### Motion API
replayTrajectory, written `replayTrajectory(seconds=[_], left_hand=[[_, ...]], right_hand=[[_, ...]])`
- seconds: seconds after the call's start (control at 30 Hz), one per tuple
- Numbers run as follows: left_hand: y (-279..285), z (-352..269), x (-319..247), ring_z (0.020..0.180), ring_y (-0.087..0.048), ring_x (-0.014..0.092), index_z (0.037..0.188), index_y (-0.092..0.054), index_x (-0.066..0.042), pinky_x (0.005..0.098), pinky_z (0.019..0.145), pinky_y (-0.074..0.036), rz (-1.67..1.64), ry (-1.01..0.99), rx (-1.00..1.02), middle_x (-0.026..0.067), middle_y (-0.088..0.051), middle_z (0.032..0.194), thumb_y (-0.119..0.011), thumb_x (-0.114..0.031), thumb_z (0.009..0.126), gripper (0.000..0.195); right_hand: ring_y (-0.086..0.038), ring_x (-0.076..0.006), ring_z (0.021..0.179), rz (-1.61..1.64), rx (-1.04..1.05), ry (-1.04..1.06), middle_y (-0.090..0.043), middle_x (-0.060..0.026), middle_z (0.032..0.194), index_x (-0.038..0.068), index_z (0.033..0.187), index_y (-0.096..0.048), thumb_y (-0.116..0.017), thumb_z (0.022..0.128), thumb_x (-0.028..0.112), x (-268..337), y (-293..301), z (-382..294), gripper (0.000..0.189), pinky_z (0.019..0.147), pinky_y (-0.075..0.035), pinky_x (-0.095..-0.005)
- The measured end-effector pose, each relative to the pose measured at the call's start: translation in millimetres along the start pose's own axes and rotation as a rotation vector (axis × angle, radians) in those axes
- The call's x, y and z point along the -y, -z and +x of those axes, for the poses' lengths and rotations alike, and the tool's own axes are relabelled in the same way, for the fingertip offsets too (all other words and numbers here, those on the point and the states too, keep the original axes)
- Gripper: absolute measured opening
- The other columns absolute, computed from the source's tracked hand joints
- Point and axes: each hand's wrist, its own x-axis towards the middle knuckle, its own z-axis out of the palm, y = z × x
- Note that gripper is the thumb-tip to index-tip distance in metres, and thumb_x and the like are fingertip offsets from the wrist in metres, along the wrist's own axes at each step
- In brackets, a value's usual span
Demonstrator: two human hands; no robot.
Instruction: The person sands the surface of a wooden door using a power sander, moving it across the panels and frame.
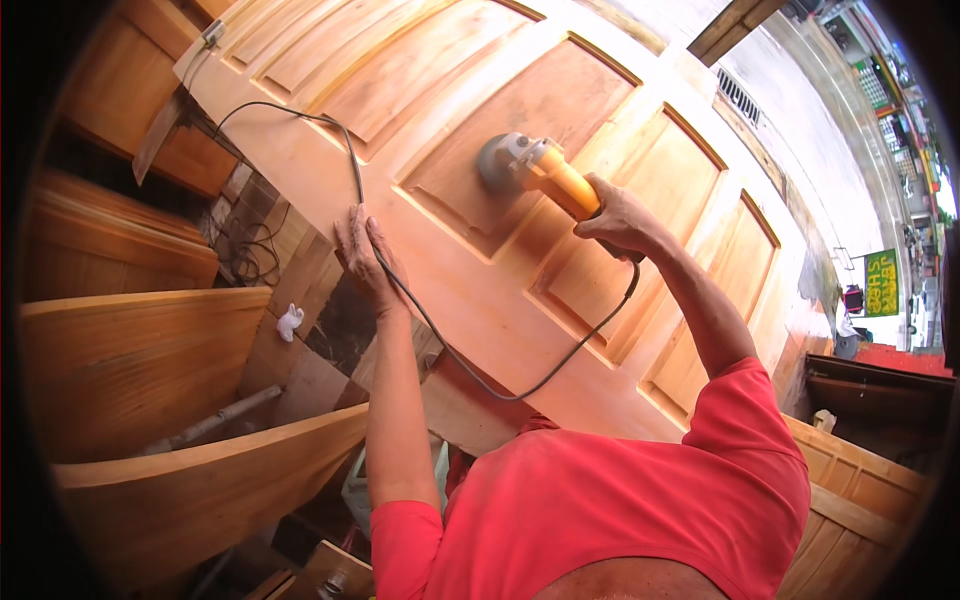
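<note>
A large panelled wooden door lies flat in front of me. My right hand is closed around the yellow body of an angle grinder. The grinder's round disc, blurred at its rim, is at a recessed panel near the door's middle. My left hand lies on the door's near edge with its fingers extended, and the black power cord passes by the fingers and palm. From the grinder's rear end the cord loops down across the door, then runs past this hand to the far left.
Upright wooden boards and stacked door panels stand at the left. A coiled cable and a crumpled white item lie on the floor. Another panelled wooden piece is at lower right. A road runs beyond the door.
</note>
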Motion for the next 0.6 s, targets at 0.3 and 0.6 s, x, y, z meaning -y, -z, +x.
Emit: replayTrajectory(seconds=[0.3, 0.6], left_hand=[[-3.3, -1.2, 1.9, 0.149, -0.054, 0.051, 0.145, -0.07, 0.002, 0.0558, 0.126, -0.04, 0.005, 0.007, -0.014, 0.0207, -0.07, 0.151, -0.048, -0.031, 0.121, 0.047], [-0.1, -0.8, 0.5, 0.154, -0.047, 0.051, 0.144, -0.067, 0.009, 0.0581, 0.134, -0.031, -0.057, 0.037, -0.015, 0.0299, -0.063, 0.154, -0.045, -0.032, 0.121, 0.052]], right_hand=[[-0.068, -0.0234, 0.063, 0.023, -0.176, 0.039, -0.069, -0.012, 0.092, 0.006, 0.146, -0.055, -0.079, 0.081, 0.022, -36.7, 31.2, 42.4, 0.071, 0.049, -0.057, -0.04], [-0.07, -0.0243, 0.069, -0.017, -0.103, 0.072, -0.07, -0.0125, 0.091, 0.005, 0.143, -0.058, -0.08, 0.081, 0.022, -16.3, -0.8, 29.7, 0.068, 0.059, -0.058, -0.0391]])
